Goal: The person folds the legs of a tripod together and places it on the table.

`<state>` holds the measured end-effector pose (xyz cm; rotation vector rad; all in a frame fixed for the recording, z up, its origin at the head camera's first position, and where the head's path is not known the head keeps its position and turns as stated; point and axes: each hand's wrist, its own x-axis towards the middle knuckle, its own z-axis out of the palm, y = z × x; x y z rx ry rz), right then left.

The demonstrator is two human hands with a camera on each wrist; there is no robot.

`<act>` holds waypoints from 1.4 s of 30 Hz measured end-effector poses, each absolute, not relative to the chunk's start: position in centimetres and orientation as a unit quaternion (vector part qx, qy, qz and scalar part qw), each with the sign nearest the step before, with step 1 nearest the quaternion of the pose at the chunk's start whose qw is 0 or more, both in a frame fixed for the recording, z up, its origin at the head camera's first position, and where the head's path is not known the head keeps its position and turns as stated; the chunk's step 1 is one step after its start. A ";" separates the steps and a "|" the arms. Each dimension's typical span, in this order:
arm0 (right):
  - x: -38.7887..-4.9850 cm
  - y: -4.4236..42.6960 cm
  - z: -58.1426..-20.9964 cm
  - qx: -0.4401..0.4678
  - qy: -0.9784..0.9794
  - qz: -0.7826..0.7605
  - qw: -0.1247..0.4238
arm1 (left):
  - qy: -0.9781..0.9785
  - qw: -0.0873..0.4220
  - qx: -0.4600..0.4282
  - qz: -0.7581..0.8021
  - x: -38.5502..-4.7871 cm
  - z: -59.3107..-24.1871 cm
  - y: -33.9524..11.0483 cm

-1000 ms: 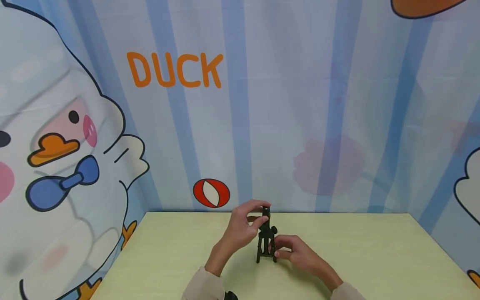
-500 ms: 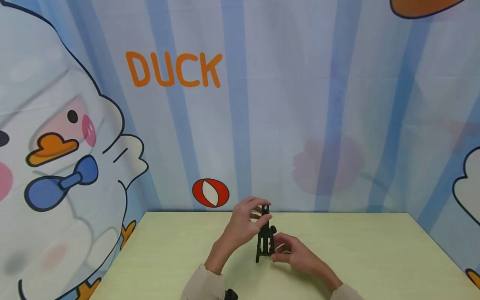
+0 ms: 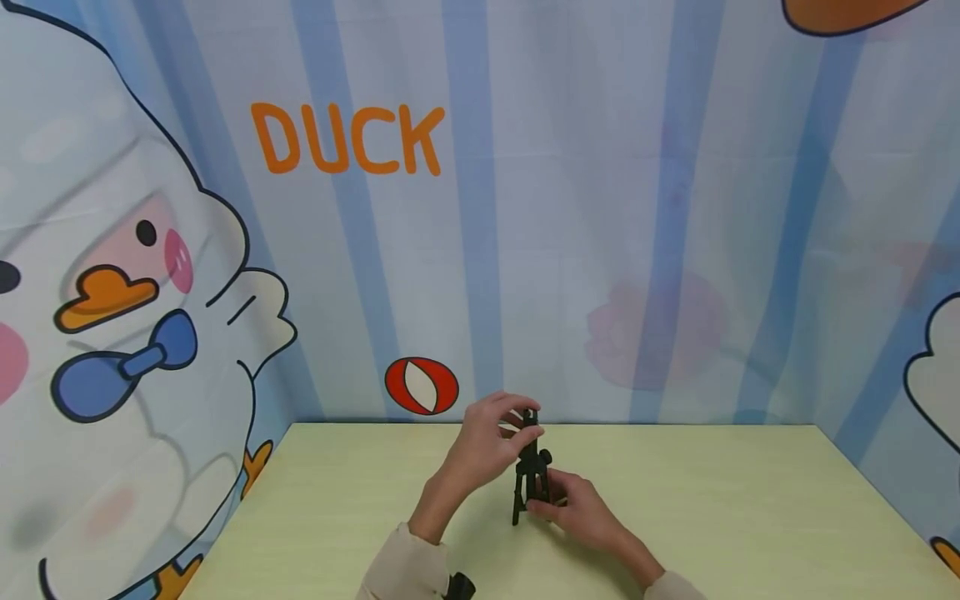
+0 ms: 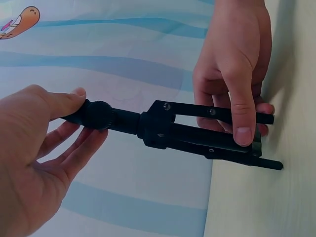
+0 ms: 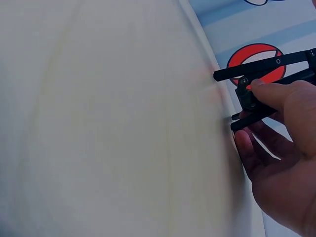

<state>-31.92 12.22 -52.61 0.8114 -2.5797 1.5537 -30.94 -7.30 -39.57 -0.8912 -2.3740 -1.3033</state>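
A small black mini tripod [image 3: 531,463] stands nearly upright on the table, its legs a little apart. My left hand [image 3: 480,446] pinches its top between thumb and fingers, beside a round knob [image 4: 99,115] in the left wrist view. Lower down, my right hand [image 3: 588,510] grips the leg section from the right. In the left wrist view the right thumb [image 4: 242,118] lies across the legs near the feet. The right wrist view shows that thumb at the brace [image 5: 248,94] between the legs, with the fingers behind and partly hidden.
The pale yellow table [image 3: 735,500] extends to both sides of the hands. A striped blue cloth backdrop [image 3: 555,208] with a printed duck [image 3: 112,458] rises at its back edge. A black object [image 3: 460,586] sits by the left cuff.
My right hand has shifted slightly left, and its thumb now lies across the lower legs of the tripod. The left hand and tripod have hardly moved.
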 end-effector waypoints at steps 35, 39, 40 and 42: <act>-31.6 13.7 -51.1 0.131 -0.785 0.606 0.013 | -0.769 0.120 -0.195 -0.596 -31.5 -41.5 -12.6; -31.7 14.5 -50.2 0.092 -0.766 0.636 0.027 | -0.766 0.112 -0.172 -0.609 -31.7 -42.0 -13.2; -31.7 14.6 -49.9 0.086 -0.758 0.646 0.029 | -0.766 0.111 -0.166 -0.611 -31.7 -42.1 -13.3; -31.8 15.0 -49.6 0.076 -0.748 0.658 0.038 | -0.766 0.108 -0.152 -0.615 -31.8 -42.4 -13.5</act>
